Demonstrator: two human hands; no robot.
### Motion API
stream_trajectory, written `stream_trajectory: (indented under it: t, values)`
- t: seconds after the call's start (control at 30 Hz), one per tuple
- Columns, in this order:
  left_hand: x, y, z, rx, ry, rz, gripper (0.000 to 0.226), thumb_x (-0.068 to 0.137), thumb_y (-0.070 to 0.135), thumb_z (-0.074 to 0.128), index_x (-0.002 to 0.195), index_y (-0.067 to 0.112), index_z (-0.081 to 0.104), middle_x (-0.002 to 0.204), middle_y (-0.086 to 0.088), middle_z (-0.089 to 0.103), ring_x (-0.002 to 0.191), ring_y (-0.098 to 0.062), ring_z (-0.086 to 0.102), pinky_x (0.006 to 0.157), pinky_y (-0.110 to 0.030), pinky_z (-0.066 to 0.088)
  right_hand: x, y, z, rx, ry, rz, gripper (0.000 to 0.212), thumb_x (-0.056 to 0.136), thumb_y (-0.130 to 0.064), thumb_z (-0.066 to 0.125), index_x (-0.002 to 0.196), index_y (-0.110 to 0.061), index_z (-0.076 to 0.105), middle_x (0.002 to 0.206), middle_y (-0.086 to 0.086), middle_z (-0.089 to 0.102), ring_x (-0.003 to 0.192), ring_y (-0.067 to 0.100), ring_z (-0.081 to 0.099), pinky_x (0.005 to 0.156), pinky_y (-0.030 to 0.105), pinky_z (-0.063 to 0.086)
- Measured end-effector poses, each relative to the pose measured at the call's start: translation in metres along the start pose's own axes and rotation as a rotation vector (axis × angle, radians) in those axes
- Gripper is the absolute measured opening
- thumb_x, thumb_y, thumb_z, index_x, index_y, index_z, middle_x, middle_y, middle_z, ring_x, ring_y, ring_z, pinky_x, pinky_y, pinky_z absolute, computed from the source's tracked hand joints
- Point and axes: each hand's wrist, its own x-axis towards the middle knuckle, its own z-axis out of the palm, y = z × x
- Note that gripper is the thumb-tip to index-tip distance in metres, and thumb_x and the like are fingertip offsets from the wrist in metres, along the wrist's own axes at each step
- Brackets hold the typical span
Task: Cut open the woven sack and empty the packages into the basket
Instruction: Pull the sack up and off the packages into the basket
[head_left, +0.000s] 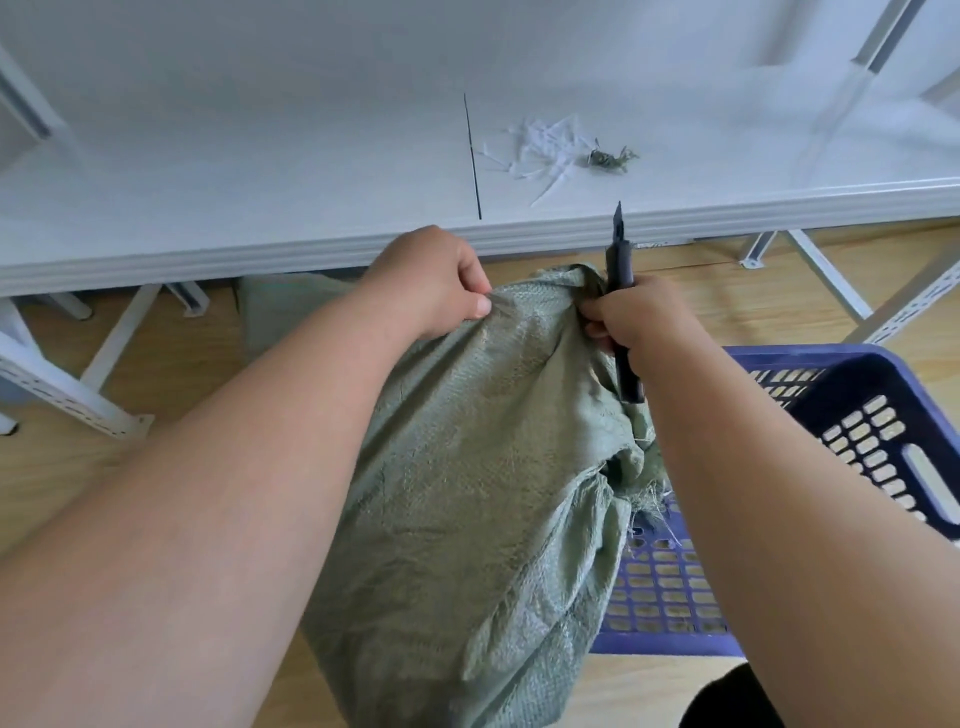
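A green woven sack (467, 467) stands bulging on the floor in front of me, its top bunched up near the table edge. My left hand (431, 275) pinches a fold of the sack's upper left. My right hand (628, 317) grips a black utility knife (621, 291) with the blade pointing up, and its fingers also hold the sack's upper right corner. A blue plastic basket (857, 415) sits on the floor to the right, with the sack's frayed side leaning over its rim. No packages are visible.
A white table (260, 156) spans the view just beyond the sack, with white plastic shreds (540, 150) and a tuft of green fibres (605, 158) on it. White metal legs (62, 384) stand on the wooden floor at left and right.
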Motion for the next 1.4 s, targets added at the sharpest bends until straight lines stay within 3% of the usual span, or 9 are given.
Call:
stream_trajectory:
  t: [0.27, 0.47, 0.6, 0.73, 0.8, 0.97, 1.07, 1.17, 1.4]
  values:
    - [0.002, 0.022, 0.007, -0.165, 0.165, -0.052, 0.005, 0.083, 0.032, 0.071, 0.081, 0.032, 0.066, 0.090, 0.007, 0.067, 0.095, -0.019, 0.062, 0.086, -0.028, 0.049, -0.046, -0.046, -0.004, -0.123, -0.124, -0.378, 0.011, 0.088, -0.032, 0.060, 0.095, -0.029, 0.067, 0.059, -0.009, 0.058, 0.046, 0.004, 0.054, 0.056, 0.022, 0.046]
    - [-0.003, 0.007, 0.006, -0.334, 0.128, 0.014, 0.002, 0.083, 0.027, 0.072, 0.081, 0.027, 0.071, 0.073, 0.013, 0.063, 0.071, -0.004, 0.058, 0.071, -0.021, 0.044, -0.044, -0.021, 0.012, -0.042, 0.000, -0.288, 0.013, 0.090, -0.031, 0.061, 0.087, -0.018, 0.060, 0.072, -0.002, 0.056, 0.074, 0.020, 0.054, 0.066, 0.029, 0.039]
    - [0.013, -0.052, 0.000, -0.265, 0.481, -0.257, 0.021, 0.093, 0.022, 0.054, 0.112, 0.026, 0.063, 0.114, 0.003, 0.063, 0.105, -0.016, 0.060, 0.084, -0.028, 0.046, -0.043, -0.014, 0.016, 0.086, 0.012, -0.166, 0.006, 0.087, -0.025, 0.059, 0.081, -0.023, 0.057, 0.069, 0.000, 0.053, 0.067, 0.018, 0.049, 0.059, 0.029, 0.038]
    - [0.018, -0.107, 0.012, 0.080, 0.047, -0.408, 0.045, 0.101, 0.038, 0.036, 0.145, 0.029, 0.037, 0.154, -0.003, 0.034, 0.138, -0.029, 0.035, 0.113, -0.045, 0.030, -0.047, -0.017, 0.019, 0.129, 0.084, -0.086, 0.008, 0.078, -0.027, 0.055, 0.079, -0.022, 0.061, 0.072, 0.002, 0.054, 0.072, 0.022, 0.050, 0.068, 0.035, 0.040]
    - [0.015, -0.112, 0.023, 0.112, -0.060, -0.363, 0.041, 0.102, 0.035, 0.035, 0.142, 0.030, 0.043, 0.152, -0.004, 0.037, 0.136, -0.031, 0.038, 0.113, -0.044, 0.030, -0.052, -0.021, 0.019, 0.116, 0.078, -0.073, 0.009, 0.078, -0.026, 0.053, 0.080, -0.022, 0.061, 0.072, 0.002, 0.054, 0.071, 0.021, 0.050, 0.067, 0.035, 0.041]
    - [0.007, -0.106, 0.019, 0.148, 0.146, -0.425, 0.016, 0.097, 0.029, 0.052, 0.098, 0.030, 0.067, 0.116, -0.001, 0.065, 0.105, -0.027, 0.059, 0.088, -0.033, 0.045, -0.057, -0.029, 0.023, 0.066, 0.077, -0.115, 0.010, 0.081, -0.021, 0.051, 0.075, -0.023, 0.058, 0.072, 0.001, 0.054, 0.071, 0.020, 0.051, 0.065, 0.033, 0.041]
    - [0.002, -0.095, 0.011, 0.056, 0.259, -0.449, 0.025, 0.097, 0.023, 0.051, 0.074, 0.024, 0.060, 0.104, -0.009, 0.069, 0.094, -0.030, 0.063, 0.066, -0.027, 0.040, -0.058, -0.035, 0.025, -0.156, 0.129, -0.251, 0.023, 0.084, -0.025, 0.050, 0.100, -0.021, 0.066, 0.092, 0.005, 0.063, 0.081, 0.026, 0.059, 0.072, 0.036, 0.050]
    - [0.001, -0.070, -0.005, -0.077, 0.382, -0.410, 0.020, 0.096, 0.024, 0.051, 0.083, 0.022, 0.066, 0.101, -0.007, 0.068, 0.095, -0.029, 0.062, 0.070, -0.026, 0.039, -0.065, -0.051, 0.028, -0.288, 0.142, -0.383, 0.034, 0.084, -0.022, 0.048, 0.114, -0.025, 0.064, 0.112, 0.007, 0.060, 0.089, 0.027, 0.060, 0.078, 0.036, 0.051]
    - [0.008, -0.035, -0.022, -0.184, 0.397, -0.312, 0.010, 0.089, 0.025, 0.061, 0.086, 0.027, 0.071, 0.104, 0.003, 0.071, 0.098, -0.021, 0.063, 0.079, -0.024, 0.044, -0.061, -0.074, 0.056, -0.131, -0.118, -0.409, 0.009, 0.080, -0.022, 0.065, 0.085, -0.024, 0.057, 0.074, 0.002, 0.064, 0.080, 0.028, 0.071, 0.076, 0.046, 0.058]
